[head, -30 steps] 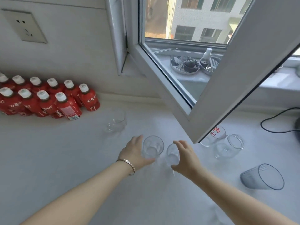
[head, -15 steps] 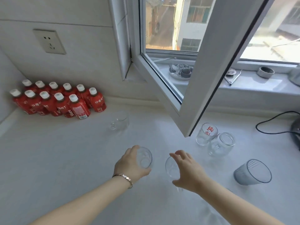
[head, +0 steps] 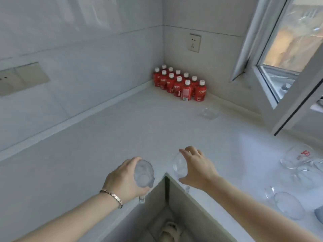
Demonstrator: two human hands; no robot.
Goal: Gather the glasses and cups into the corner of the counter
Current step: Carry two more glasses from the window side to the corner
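Note:
My left hand (head: 125, 179) grips a clear glass (head: 143, 174), lifted above the white counter's inner edge. My right hand (head: 197, 167) holds a second clear glass (head: 178, 165) beside it. Another clear glass (head: 208, 113) stands alone on the counter (head: 122, 137) near the far corner. A glass with red print (head: 297, 158) and more clear glasses (head: 286, 205) stand at the right edge of the view.
Several red bottles (head: 180, 84) with white caps fill the far corner. An open window sash (head: 293, 81) juts over the counter at right. A wall socket (head: 194, 42) sits above the bottles. The counter's inner corner (head: 166, 175) drops to the floor below my hands.
Both hands have lifted their glasses off the counter and drawn them back. The view has swung left, so the bottle corner now lies ahead and the other glasses sit far right.

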